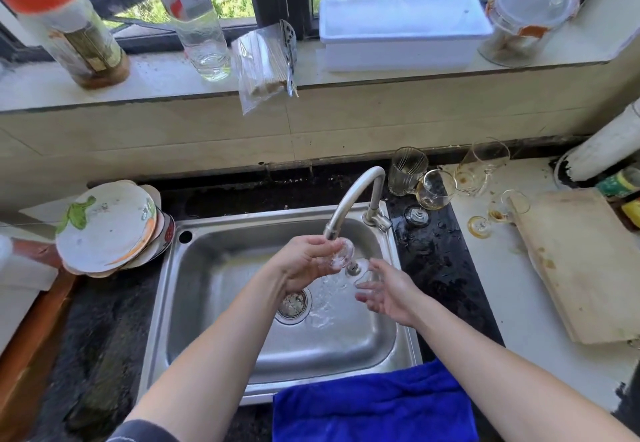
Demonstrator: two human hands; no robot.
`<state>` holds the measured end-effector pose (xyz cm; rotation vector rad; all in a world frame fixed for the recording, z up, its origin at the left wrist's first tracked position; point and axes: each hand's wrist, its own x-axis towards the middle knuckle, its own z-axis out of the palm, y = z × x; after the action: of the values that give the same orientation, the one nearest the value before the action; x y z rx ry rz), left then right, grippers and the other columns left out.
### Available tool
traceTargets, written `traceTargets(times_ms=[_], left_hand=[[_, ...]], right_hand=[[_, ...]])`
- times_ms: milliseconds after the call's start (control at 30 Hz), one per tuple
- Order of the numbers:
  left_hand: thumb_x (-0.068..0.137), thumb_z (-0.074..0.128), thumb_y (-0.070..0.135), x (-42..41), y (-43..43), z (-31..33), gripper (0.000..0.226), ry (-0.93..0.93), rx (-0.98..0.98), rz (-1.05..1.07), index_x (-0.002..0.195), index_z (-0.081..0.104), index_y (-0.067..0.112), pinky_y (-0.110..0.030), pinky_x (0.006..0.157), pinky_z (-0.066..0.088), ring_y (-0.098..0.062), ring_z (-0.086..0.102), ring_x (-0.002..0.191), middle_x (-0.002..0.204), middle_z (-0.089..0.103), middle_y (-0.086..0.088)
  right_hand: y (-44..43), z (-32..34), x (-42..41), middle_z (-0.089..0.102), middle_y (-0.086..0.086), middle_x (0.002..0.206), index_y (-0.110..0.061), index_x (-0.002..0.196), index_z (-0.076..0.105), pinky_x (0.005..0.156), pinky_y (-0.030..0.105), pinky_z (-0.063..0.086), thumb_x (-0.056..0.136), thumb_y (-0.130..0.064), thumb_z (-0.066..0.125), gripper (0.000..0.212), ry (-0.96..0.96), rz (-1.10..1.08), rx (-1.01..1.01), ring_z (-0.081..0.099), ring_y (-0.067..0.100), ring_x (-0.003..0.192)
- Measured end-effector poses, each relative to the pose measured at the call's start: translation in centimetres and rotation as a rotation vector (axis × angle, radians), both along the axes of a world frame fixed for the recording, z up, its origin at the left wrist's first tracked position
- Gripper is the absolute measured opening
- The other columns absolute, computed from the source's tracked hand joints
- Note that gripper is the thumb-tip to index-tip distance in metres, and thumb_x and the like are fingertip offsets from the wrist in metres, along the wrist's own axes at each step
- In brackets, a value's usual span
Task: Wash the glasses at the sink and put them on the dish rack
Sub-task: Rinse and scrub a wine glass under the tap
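Note:
A clear stemmed wine glass [346, 257] lies sideways under the running faucet [356, 195], above the steel sink [214, 303]. My left hand [304, 265] grips its round foot. My right hand [388, 291] cups the bowl end, with thumb above and fingers spread below. Water splashes near the drain [292, 304]. Several stained glasses stand on the counter right of the faucet: a tumbler [407, 171], a wine glass [434, 190], a tilted glass [481, 167] and a small stemmed one [500, 213] on its side.
A stack of plates [107, 230] leans left of the sink. A blue towel [374, 403] hangs over the sink's front edge. A wooden cutting board [581, 265] lies at the right. Bottles, a bag and a white tub [401, 32] stand on the windowsill.

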<state>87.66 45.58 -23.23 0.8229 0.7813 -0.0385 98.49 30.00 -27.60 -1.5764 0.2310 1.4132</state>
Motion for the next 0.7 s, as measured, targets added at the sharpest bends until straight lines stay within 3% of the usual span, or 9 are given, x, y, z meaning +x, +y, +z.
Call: traceTargets(times_ms=[133,200,300,367,500,633,700], left_hand=[[0.084,0.062,-0.007,-0.4,0.7,0.4,0.005,0.065,0.094,0.043,0.087,0.066,-0.006,-0.028,0.059,0.058,-0.022,0.066,0.067,0.083,0.067,-0.015],[0.083,0.061,-0.01,-0.3,0.8,0.6,0.008,0.094,0.125,0.084,0.09,0.066,-0.009,-0.029,0.056,0.058,-0.027,0.066,0.068,0.082,0.068,-0.018],[0.081,0.064,-0.009,-0.1,0.8,1.1,0.011,0.128,0.2,0.086,0.091,0.068,-0.005,-0.027,0.052,0.056,-0.024,0.062,0.062,0.078,0.067,-0.018],[0.082,0.067,-0.002,-0.4,1.0,1.3,0.008,0.179,0.305,0.063,0.089,0.071,0.0,-0.023,0.05,0.052,-0.018,0.06,0.057,0.073,0.067,-0.013],[0.091,0.061,0.011,-2.1,2.2,1.2,0.01,0.303,0.478,0.13,0.096,0.068,0.006,-0.021,0.051,0.045,-0.015,0.059,0.058,0.076,0.067,-0.008],[0.093,0.054,0.009,-4.4,3.1,0.1,0.012,0.429,0.613,0.12,0.101,0.063,0.006,-0.018,0.047,0.037,-0.014,0.053,0.056,0.077,0.062,-0.01],[0.091,0.053,0.006,-5.1,3.2,-0.9,0.011,0.47,0.662,0.058,0.097,0.063,0.005,-0.016,0.042,0.036,-0.016,0.051,0.055,0.073,0.061,-0.01]], right_hand=[[0.5,-0.5,0.5,0.053,0.0,0.135,-0.025,0.133,0.053,0.093,0.029,0.044,0.09,-0.015,0.057,0.044,-0.707,0.454,0.043,0.052,0.017,0.118],[1.3,-0.3,0.4,0.05,-0.004,0.138,-0.026,0.133,0.054,0.105,0.032,0.037,0.085,-0.022,0.065,0.05,-0.929,0.675,0.101,0.046,0.015,0.126],[3.3,-0.3,-0.1,0.057,-0.004,0.128,-0.028,0.123,0.06,0.097,0.044,0.043,0.088,-0.044,0.06,0.038,-1.153,0.799,0.122,0.049,0.021,0.119],[4.4,-0.2,-0.4,0.064,-0.001,0.112,-0.023,0.112,0.065,0.084,0.044,0.045,0.093,-0.043,0.053,0.031,-1.237,0.806,0.105,0.055,0.026,0.107],[5.3,0.1,-1.1,0.068,0.0,0.091,-0.016,0.091,0.067,0.067,0.036,0.04,0.097,-0.045,0.047,0.035,-1.14,0.892,0.073,0.06,0.022,0.091],[5.5,-0.2,-1.8,0.071,-0.003,0.078,-0.017,0.071,0.066,0.075,0.035,0.051,0.099,-0.043,0.045,0.042,-0.933,0.864,0.059,0.066,0.019,0.079],[5.3,-0.6,-2.0,0.071,-0.001,0.07,-0.017,0.062,0.063,0.078,0.041,0.054,0.098,-0.042,0.046,0.047,-0.817,0.79,0.035,0.069,0.019,0.072]])
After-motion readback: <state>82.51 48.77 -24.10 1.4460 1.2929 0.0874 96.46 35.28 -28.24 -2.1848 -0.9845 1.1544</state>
